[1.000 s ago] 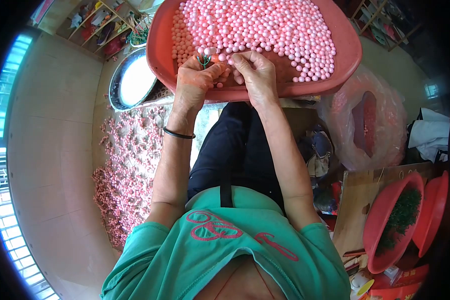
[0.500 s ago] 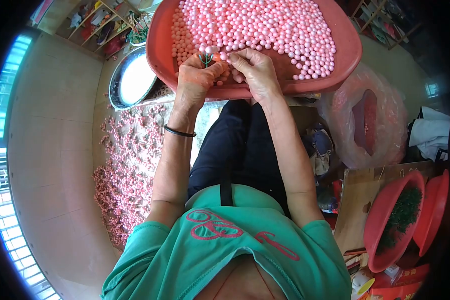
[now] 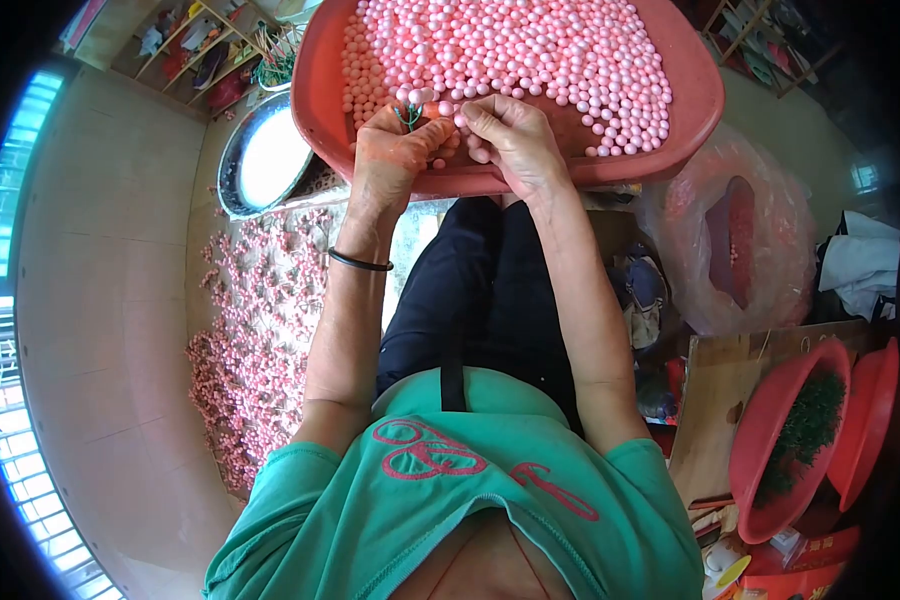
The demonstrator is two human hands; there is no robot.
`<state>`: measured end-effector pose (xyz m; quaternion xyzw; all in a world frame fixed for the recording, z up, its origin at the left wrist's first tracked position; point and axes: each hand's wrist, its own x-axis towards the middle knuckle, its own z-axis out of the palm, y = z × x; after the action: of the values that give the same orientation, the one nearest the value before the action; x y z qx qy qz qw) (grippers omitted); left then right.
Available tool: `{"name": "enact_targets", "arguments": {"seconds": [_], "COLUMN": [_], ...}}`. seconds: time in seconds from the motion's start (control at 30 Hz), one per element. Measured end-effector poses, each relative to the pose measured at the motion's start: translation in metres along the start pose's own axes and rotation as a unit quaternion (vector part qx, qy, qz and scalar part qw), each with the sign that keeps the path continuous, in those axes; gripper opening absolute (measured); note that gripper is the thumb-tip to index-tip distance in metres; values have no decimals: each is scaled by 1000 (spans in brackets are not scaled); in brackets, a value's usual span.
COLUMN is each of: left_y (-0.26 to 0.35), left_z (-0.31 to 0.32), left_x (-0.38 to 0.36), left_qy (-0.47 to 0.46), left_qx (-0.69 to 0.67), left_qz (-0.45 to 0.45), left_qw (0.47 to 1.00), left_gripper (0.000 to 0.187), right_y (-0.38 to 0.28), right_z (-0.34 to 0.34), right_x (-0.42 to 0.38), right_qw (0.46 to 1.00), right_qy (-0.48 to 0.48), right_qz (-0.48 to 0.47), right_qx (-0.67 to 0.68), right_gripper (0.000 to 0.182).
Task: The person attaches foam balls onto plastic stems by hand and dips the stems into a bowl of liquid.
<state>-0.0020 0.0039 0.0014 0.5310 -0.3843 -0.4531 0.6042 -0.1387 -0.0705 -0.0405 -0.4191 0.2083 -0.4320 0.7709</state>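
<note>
A red basin [image 3: 690,110] full of pink beads [image 3: 530,50] rests on my lap. My left hand [image 3: 395,155] is closed around a small bunch of green stems [image 3: 407,117] tipped with pink beads, at the basin's near rim. Right beside it, my right hand [image 3: 510,140] pinches a single pink bead at its fingertips, touching the bunch. Both hands meet over the edge of the bead pile.
A heap of finished pink bead sprigs [image 3: 255,330] covers the floor on my left. A round metal tray [image 3: 265,160] lies beyond it. At the right are a clear bag [image 3: 730,235] with beads and two red basins [image 3: 795,440] holding green stems.
Both hands have shifted slightly up and toward the bead pile; the right fingertips have closed in on the bunch held by the left hand.
</note>
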Motion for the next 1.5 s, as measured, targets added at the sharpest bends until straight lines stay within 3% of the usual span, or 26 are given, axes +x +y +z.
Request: {"name": "enact_targets", "arguments": {"seconds": [0.13,0.23,0.33,0.67,0.97,1.1,1.2,1.3,1.43,1.5], "left_y": [-2,-3,-4,5,7,3,-2,-1,-1,4], "left_z": [0,1,2,0,-8,-7,-6,-4,-2,4], "left_x": [2,1,2,7,8,6,9,8,8,5], "left_qy": [6,15,21,-3,-98,-69,-56,-52,-44,-24], "left_qx": [37,32,25,15,-107,-53,-9,-2,-15,-17], "left_qz": [-3,5,3,-64,-49,-33,-28,-24,-18,-20], "left_qw": [999,999,999,998,988,996,998,998,999,999], "left_gripper": [17,16,17,20,16,14,13,11,9,9], "right_y": [2,17,21,18,10,-1,-10,-15,2,5], "right_z": [9,15,21,16,16,1,-12,-12,-6,-3], "right_x": [-5,-2,-5,-11,-13,-14,-8,-5,8,10], "right_qw": [995,959,937,966,979,961,896,843,721,691], "right_qy": [41,111,155,127,80,162,192,147,145,140], "right_qz": [-38,-164,-220,-198,-180,-189,-222,-167,-230,-234], "right_qx": [-88,-204,-224,-110,-43,-122,-332,-489,-637,-670], "right_gripper": [18,17,16,19,19,17,18,19,24,23]}}
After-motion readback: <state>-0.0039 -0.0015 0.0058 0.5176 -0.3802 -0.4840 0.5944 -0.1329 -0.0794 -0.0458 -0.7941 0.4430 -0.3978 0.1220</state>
